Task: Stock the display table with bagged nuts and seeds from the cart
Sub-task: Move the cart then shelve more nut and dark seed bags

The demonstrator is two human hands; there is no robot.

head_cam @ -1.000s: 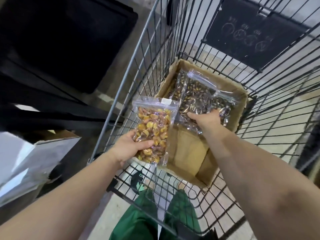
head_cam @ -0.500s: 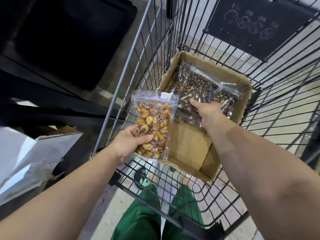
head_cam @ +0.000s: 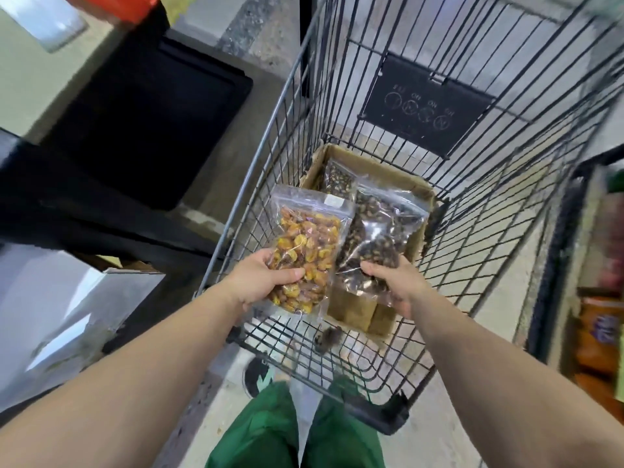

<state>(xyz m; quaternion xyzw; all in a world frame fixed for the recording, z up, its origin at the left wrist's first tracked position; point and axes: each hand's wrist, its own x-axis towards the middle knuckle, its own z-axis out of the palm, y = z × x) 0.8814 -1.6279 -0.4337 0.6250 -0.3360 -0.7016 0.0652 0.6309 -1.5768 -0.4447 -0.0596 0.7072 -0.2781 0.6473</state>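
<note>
My left hand (head_cam: 260,282) grips a clear bag of yellow-orange nuts (head_cam: 305,251) by its lower part, upright over the wire cart (head_cam: 479,231). Beside it, my right hand (head_cam: 396,285) grips a clear bag of dark seeds (head_cam: 381,231) by its lower end, lifted above the cardboard box (head_cam: 422,190) in the cart. Another bag of dark seeds (head_cam: 337,177) lies in the far end of that box.
A black display table with a dark tray (head_cam: 141,123) stands to the left of the cart. A white box (head_cam: 50,315) sits low on the left. Shelved goods (head_cam: 601,332) show at the right edge. My green trousers (head_cam: 293,430) are below.
My right hand has closed on a dark seed bag and lifted it out of the box toward me. My left hand keeps holding the yellow nut bag.
</note>
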